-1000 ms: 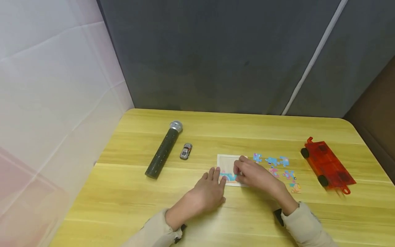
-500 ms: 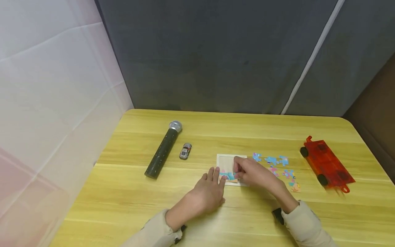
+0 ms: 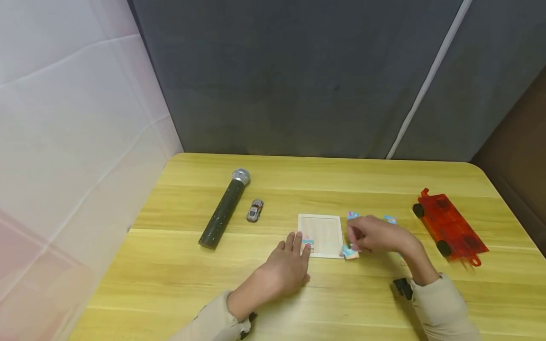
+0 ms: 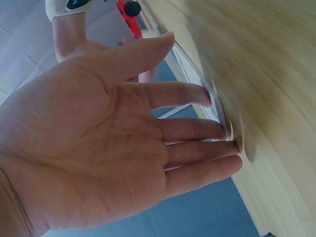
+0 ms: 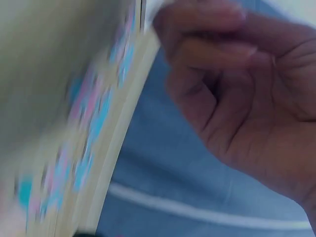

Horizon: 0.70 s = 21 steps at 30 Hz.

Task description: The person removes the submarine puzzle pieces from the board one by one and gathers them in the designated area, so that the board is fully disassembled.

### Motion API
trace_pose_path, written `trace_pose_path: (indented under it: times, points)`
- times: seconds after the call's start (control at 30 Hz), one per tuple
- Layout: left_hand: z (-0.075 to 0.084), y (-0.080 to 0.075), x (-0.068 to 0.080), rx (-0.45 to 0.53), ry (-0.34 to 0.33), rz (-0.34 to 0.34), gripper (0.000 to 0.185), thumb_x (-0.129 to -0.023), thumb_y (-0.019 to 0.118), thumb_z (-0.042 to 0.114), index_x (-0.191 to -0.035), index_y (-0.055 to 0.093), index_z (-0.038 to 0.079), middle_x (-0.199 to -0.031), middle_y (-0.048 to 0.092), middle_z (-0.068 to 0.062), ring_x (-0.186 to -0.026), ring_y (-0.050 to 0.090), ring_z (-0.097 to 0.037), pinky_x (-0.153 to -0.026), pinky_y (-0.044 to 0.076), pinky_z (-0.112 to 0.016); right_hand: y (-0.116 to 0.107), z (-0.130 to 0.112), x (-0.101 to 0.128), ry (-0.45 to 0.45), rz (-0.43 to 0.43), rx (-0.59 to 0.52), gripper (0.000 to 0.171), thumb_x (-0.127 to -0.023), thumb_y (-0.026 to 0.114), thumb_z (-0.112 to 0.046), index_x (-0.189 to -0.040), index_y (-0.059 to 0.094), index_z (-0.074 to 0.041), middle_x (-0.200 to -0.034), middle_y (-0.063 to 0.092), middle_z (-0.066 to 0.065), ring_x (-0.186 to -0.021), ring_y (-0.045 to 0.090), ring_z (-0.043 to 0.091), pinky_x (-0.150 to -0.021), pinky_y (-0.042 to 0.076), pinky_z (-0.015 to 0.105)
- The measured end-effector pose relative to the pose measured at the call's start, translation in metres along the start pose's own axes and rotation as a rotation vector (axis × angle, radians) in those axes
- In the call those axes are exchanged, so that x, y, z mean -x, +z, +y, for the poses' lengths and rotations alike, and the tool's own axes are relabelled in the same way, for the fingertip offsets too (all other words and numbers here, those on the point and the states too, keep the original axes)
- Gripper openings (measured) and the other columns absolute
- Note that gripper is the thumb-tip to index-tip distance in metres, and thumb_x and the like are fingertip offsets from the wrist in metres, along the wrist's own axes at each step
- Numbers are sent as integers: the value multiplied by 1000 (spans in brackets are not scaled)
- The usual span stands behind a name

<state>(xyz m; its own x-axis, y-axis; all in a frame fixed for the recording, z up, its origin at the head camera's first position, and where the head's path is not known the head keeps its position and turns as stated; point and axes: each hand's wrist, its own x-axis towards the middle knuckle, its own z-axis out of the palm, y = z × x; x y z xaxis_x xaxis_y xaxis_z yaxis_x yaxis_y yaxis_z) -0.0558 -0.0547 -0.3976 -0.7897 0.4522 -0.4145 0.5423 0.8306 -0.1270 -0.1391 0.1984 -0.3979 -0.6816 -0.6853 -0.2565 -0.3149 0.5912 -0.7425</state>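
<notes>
A white puzzle frame lies mid-table, with one small puzzle piece in its lower left corner. My left hand rests its fairly straight fingers on the frame's lower left edge, beside that piece. In the left wrist view the left palm faces the camera, fingertips at the frame's rim. Just right of the frame, my right hand pinches a blue and tan puzzle piece. Its fingers are curled in the blurred right wrist view, where the held piece is not discernible. The right hand covers several loose pieces.
A dark microphone with a silver head lies on the left. Beside it sits a small toy car. A red toy trailer with black wheels lies on the right. A grey panel stands behind the table.
My right hand has moved right, taking the blue and tan puzzle piece out of the frame's bottom row. My left hand has stayed at the frame's lower left.
</notes>
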Motion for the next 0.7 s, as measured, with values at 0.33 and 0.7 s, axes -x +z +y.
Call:
trace_pose_path:
  times: [0.33,0.7]
  points:
    - [-1,2,3,21,-6,26,67,-112,59,47,-167,47,10,-176,37,-22,-163,38,-37,-127,44,-43,-25,28,34,280,-87,-63,25,-94,68,15,-79,59,-4,-65,58,4,-51,50,13,-53,45,26]
    - [1,2,3,-2,-4,22,67,-113,58,48,-168,46,11,-176,35,-21,-164,38,-36,-127,43,-42,-13,25,29,375,25,117,35,-92,53,20,-70,61,-6,-59,55,3,-46,48,12,-45,43,23]
